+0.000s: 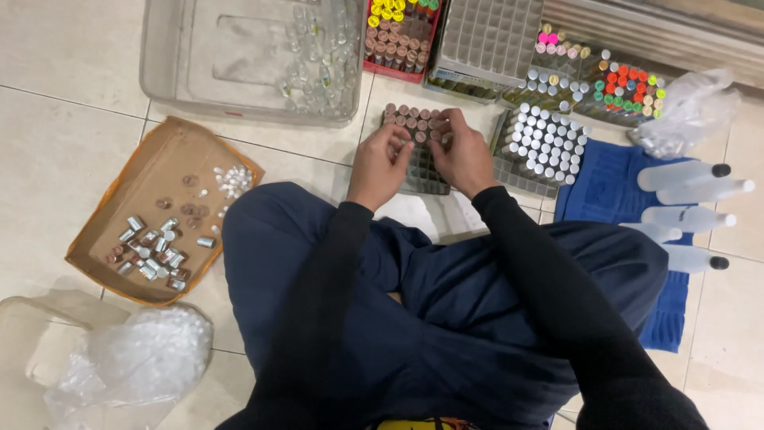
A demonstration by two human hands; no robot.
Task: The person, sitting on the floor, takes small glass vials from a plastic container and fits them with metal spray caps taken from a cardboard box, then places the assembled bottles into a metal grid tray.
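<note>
A dark grid tray [422, 177] lies on the tiled floor in front of my crossed legs, its far rows filled with small brown-capped vials [411, 115]. My left hand [380, 165] rests over the tray's left side, fingers curled near the vials. My right hand [461, 153] is over the tray's right side with its fingertips pinched among the capped vials. Whether either hand holds a vial is hidden by the fingers.
A cardboard lid [151, 209] with silver caps and stoppers lies left. A clear plastic bin [239, 60] of glass vials sits at the back. Trays of white-capped [539, 143] and coloured-capped vials [629, 91] stand right, beside squeeze bottles [684, 195] on a blue towel. Plastic bags lie lower left.
</note>
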